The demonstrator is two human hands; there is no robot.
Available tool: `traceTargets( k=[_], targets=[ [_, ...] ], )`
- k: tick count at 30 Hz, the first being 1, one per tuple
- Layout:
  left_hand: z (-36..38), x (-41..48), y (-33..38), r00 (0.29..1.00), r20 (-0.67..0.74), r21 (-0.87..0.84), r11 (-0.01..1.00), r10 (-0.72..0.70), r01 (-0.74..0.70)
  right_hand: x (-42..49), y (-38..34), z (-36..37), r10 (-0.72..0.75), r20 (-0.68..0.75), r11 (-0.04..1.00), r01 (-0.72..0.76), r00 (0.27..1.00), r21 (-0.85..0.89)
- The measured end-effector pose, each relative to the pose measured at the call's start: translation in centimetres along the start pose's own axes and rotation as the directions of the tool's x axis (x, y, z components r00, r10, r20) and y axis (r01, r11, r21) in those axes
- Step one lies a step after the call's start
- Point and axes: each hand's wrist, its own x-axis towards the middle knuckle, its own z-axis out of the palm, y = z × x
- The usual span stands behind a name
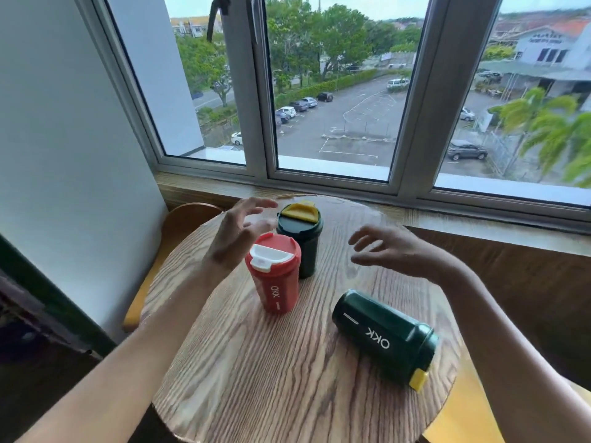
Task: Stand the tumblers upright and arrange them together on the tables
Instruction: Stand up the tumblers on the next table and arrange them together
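Honestly, the likeliest trouble is the dark green plastic tumbler with a yellow flip lid (pixel 383 338) lying on its side at the near right of the round wood-grain table (pixel 287 378): being cylindrical, it could roll toward the near edge if I nudge it carelessly. Its long axis runs from far left to near right, base toward the table's middle, lid toward the near right rim. My left hand (pixel 235 238) hovers open, holding nothing, just beside the upright red tumbler with a white lid (pixel 274 276), which touches the upright dark green tumbler with a yellow lid (pixel 300 238) behind it. A clumsy brush could topple either. My right hand (pixel 393 251) hangs open and empty too.
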Motion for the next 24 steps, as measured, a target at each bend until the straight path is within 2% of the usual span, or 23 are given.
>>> traceTargets(
  k=[2,4,6,10,14,17,20,24],
  targets=[
    [0.1,1.1,0.6,0.991,0.131,0.094,0.995,0.011,-0.024,-2.4,0.5,0.3,0.096,0.113,0.993,-0.086,0.989,-0.085],
    [0.5,1.9,1.1,0.970,0.241,0.169,0.984,0.013,-0.055,-4.4,0.9,0.8,0.176,0.138,0.977,-0.156,0.975,-0.148],
    [0.9,2.1,1.2,0.955,0.293,0.237,0.966,0.034,-0.107,-6.1,1.2,1.3,0.242,0.149,0.963,-0.219,0.959,-0.157],
    [1.4,3.0,0.7,0.956,0.285,0.232,0.963,0.069,-0.139,-9.2,1.3,2.2,0.291,0.188,0.956,-0.279,0.938,-0.089],
    [1.7,4.4,0.6,0.967,0.221,0.247,0.952,0.127,-0.182,-10.7,1.4,2.9,0.322,0.199,0.946,-0.305,0.926,-0.111],
    [1.9,4.8,0.7,0.966,0.204,0.317,0.924,0.156,-0.216,-10.7,1.5,3.4,0.329,0.145,0.944,-0.321,0.933,-0.073],
    [2.0,4.8,0.9,0.969,0.186,0.330,0.918,0.165,-0.219,-10.3,1.2,3.4,0.306,0.033,0.947,-0.301,0.951,-0.110],
    [1.9,4.6,1.2,0.969,0.186,0.329,0.919,0.164,-0.219,-8.7,0.0,2.5,0.197,-0.110,0.972,-0.209,0.974,-0.103]
  ],
)
